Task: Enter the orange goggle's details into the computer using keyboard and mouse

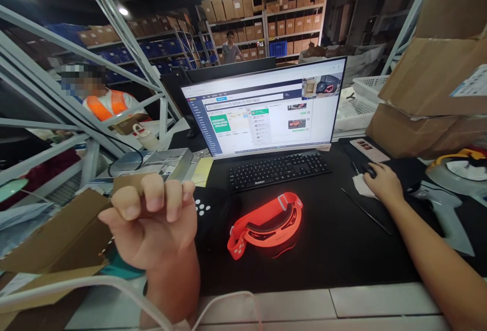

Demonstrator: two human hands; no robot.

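Note:
My left hand (155,219) is raised at the left, palm toward me. Its fingers are loosely curled and apart, with nothing in them. At the right, my right hand (384,184) rests over a dark computer mouse (369,170), its fingers around it. A pair of orange-red goggles (274,227) with a matching strap lies on the black desk mat (323,260), between my two hands. Behind it are a black keyboard (281,169) and a lit monitor (266,118). Beside my left hand, a black item with white dots (203,208) is partly hidden.
An open cardboard box (57,234) stands at the left, and a white cable (114,281) crosses in front. A grey handheld scanner (445,214) lies right of my forearm. Large cartons (433,72) are stacked at the right. Two people are farther back, one in an orange vest (106,105).

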